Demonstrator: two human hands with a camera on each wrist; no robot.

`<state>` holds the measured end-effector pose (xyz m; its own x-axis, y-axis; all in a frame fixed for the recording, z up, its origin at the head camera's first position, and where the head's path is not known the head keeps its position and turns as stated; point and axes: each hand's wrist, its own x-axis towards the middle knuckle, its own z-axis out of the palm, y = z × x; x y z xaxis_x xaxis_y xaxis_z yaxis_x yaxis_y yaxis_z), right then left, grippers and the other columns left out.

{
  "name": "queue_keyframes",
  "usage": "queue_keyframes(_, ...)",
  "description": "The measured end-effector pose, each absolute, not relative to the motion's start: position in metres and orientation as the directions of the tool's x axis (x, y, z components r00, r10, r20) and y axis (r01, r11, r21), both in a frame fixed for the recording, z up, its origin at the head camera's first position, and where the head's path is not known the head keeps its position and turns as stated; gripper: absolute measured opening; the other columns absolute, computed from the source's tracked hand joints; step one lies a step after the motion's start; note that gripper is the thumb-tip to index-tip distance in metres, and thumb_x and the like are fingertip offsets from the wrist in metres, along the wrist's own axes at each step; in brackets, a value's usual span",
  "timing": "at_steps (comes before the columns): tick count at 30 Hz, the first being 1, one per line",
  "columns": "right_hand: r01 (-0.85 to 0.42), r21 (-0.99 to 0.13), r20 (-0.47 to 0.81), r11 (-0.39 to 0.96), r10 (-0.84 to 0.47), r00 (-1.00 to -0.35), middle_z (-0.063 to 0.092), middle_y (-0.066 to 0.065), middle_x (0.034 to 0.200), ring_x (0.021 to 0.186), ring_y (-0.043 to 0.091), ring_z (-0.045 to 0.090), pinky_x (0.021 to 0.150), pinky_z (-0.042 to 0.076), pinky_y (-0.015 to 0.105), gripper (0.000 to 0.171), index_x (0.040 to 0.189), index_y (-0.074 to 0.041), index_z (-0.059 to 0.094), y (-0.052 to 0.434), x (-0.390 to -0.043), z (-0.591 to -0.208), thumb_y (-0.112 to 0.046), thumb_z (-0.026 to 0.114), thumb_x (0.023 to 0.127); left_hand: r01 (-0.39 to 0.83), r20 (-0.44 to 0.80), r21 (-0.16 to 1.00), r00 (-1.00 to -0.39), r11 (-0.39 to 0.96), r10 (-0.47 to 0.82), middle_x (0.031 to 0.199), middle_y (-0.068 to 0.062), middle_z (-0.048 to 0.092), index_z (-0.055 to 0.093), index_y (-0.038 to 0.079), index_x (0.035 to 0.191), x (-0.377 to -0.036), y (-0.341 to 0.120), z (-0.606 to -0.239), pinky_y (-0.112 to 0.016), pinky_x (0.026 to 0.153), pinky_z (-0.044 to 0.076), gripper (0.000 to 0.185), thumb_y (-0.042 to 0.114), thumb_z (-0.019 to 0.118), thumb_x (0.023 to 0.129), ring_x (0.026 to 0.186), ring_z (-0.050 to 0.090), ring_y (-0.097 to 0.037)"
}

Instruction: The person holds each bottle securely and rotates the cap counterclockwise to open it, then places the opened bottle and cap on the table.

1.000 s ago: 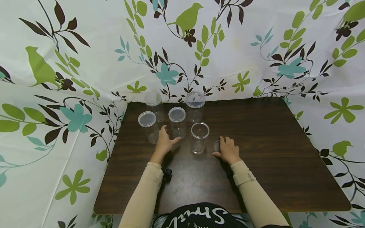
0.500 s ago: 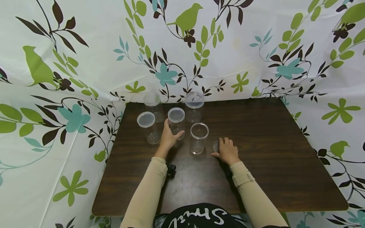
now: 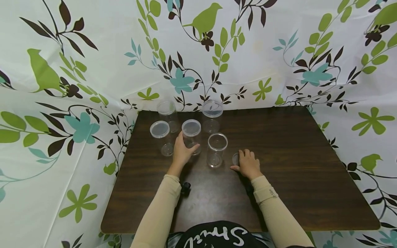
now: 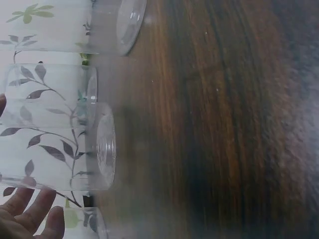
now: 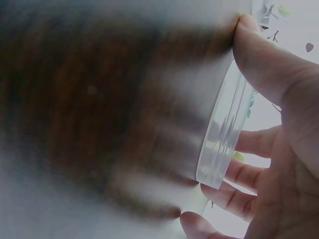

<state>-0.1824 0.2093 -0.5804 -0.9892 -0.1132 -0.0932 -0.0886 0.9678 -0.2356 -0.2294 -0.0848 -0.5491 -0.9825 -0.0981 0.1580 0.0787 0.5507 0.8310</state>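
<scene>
Now, a clear cylindrical jar (image 3: 191,138) with a frosted-looking cap stands upright on the bench (image 3: 294,172), the left grip (image 3: 182,152) holding its side; an uncapped clear jar (image 3: 216,151) stands just beside. Further right lies a translucent lid (image 3: 236,159), the right grip (image 3: 248,165) curved about it; pinching or not, can't tell! Wood grain runs dark beneath, and white script on the black garment (image 3: 221,237) is only partly legible.

In the head view, white script lettering (image 3: 217,236) ran upside down across the person's black top (image 3: 223,241), beginning with a capital S; the rest was uncertain. A dark mark (image 3: 273,193) on the right sleeve (image 3: 279,217) was too small to read.
</scene>
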Motion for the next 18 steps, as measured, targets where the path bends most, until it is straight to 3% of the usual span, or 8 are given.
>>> queue_keyframes(8, -0.065, -0.242, -0.102, 0.968, -0.092, -0.991, 0.042, 0.031, 0.143, 0.123, 0.050, 0.043, 0.082, 0.047, 0.066, 0.096, 0.150, 0.007, 0.038, 0.208, -0.182, -0.578, -0.050, 0.079, 0.084, 0.084, 0.160, 0.858, -0.981, 0.507, -0.107, 0.126, -0.019, 0.050, 0.041, 0.006, 0.146, -0.205, -0.090, -0.550, -0.051, 0.101, 0.043, 0.091, 0.030, 0.092, 0.075, 0.117, 0.049, -0.034)
queue_keyframes(12, -0.041, -0.264, -0.121, 0.964, -0.076, -0.990, 0.041, 0.032, 0.145, 0.125, 0.051, 0.041, 0.083, 0.047, 0.066, 0.100, 0.152, 0.007, 0.033, 0.205, -0.183, -0.574, -0.049, 0.080, 0.084, 0.095, 0.172, 0.860, -0.979, 0.502, -0.111, 0.126, -0.018, 0.050, 0.041, 0.007, 0.147, -0.197, -0.094, -0.552, -0.050, 0.102, 0.043, 0.092, 0.029, 0.093, 0.074, 0.118, 0.049, -0.033)
queue_keyframes(18, -0.009, -0.306, -0.146, 0.952, -0.057, -0.988, 0.036, 0.033, 0.149, 0.131, 0.052, 0.037, 0.094, 0.040, 0.070, 0.102, 0.155, 0.007, 0.027, 0.204, -0.182, -0.570, -0.050, 0.077, 0.087, 0.119, 0.191, 0.857, -0.977, 0.502, -0.095, 0.125, -0.018, 0.049, 0.042, 0.008, 0.146, -0.188, -0.103, -0.552, -0.052, 0.102, 0.042, 0.091, 0.030, 0.093, 0.074, 0.116, 0.048, -0.033)
